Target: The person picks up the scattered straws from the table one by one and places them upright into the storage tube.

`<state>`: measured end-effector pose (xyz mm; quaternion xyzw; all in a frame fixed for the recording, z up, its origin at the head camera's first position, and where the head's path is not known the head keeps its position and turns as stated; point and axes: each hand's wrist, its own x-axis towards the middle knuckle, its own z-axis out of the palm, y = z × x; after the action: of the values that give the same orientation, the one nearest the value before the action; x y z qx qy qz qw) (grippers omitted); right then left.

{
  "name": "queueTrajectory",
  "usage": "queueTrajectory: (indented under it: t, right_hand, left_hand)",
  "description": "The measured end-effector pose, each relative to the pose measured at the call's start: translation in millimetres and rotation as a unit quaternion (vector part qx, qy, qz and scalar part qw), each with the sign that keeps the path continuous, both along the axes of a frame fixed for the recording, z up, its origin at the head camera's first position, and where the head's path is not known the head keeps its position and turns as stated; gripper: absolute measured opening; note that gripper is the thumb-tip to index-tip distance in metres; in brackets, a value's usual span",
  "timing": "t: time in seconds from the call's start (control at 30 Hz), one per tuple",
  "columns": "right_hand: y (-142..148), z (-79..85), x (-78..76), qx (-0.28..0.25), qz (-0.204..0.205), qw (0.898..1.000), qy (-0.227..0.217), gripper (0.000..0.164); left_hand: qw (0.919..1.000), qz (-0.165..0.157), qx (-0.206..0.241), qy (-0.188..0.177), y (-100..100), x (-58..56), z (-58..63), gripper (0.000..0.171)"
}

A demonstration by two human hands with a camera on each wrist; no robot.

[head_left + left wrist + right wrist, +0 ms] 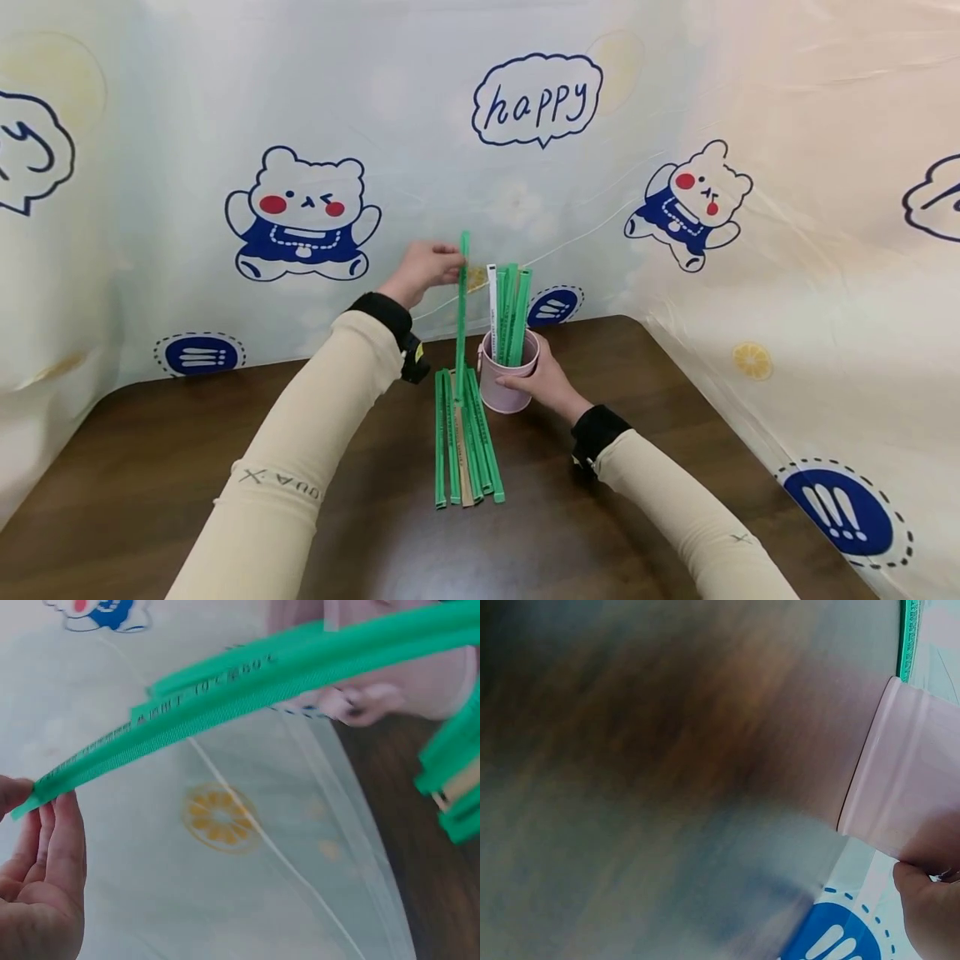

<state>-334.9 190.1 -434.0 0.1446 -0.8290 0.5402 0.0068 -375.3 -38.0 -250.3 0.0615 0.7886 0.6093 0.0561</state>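
My left hand [427,268] pinches a green wrapped straw [462,325] near its top end, between thumb and fingers. The straw hangs upright, its lower end overlapping the straws on the table in the head view. Printed characters run along its wrapper in the left wrist view. A small pink pail [495,392] stands beside it, gripped round its right side by my right hand [551,385]. Several green wrapped straws [512,308] and a white one [492,312] stand in the pail, tops well above the rim. In the right wrist view, the thumb [915,889] lies against the pail wall.
Several green wrapped straws [440,450] and a brown one [462,458] lie in a loose row on the dark wooden table [360,517], left of the pail. Behind the table hangs a printed cloth [435,100] with bears and lettering.
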Motion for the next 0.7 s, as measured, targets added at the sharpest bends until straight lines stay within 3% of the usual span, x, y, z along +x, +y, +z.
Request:
queueTrajectory:
  t: [0.13, 0.3, 0.47, 0.7]
  right_hand:
    - [1, 3.4, -3.3, 0.002, -0.001, 1.0, 0.002, 0.101]
    - [1, 4.8, -5.2, 0.005, -0.003, 1.0, -0.007, 0.101]
    - [2, 3.7, -4.7, 0.001, -0.009, 1.0, -0.002, 0.1]
    - [2, -1.4, -0.3, 0.007, 0.004, 1.0, 0.002, 0.099]
  left_hand:
    - [0.9971, 0.03, 0.053, 0.044, 13, -3.7, 16.8, 0.038]
    - [0.9864, 0.056, 0.114, 0.105, 25, -5.2, 21.4, 0.034]
    - [0.9798, 0.069, 0.111, 0.152, 35, -3.2, 12.5, 0.031]
    - [0.9858, 0.049, 0.052, 0.152, 41, 0.0, -11.3, 0.033]
